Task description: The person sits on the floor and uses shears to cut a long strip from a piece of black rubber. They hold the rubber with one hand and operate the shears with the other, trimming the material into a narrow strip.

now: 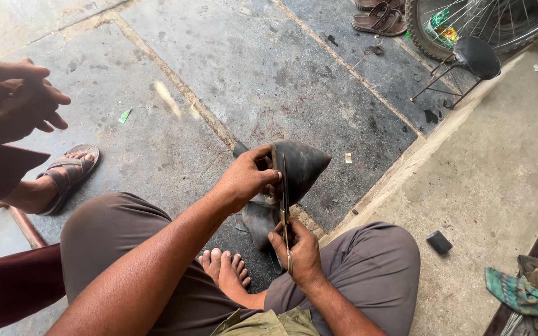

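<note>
My left hand [247,177] grips the upper edge of a folded piece of black rubber tube [303,165] held over my knees. My right hand [299,249] is closed on the handles of long scissors [283,199], whose blades run up against the fold of the rubber. The lower part of the rubber [259,224] hangs down between my hands. My bare foot [225,267] rests on the stone floor below.
Another person sits at the left with clasped hands [14,93] and a sandalled foot [63,177]. A bicycle wheel [487,25], a small black stool [468,62] and sandals [381,18] are at the top right. A small black block [439,242] and cloth [524,289] lie right.
</note>
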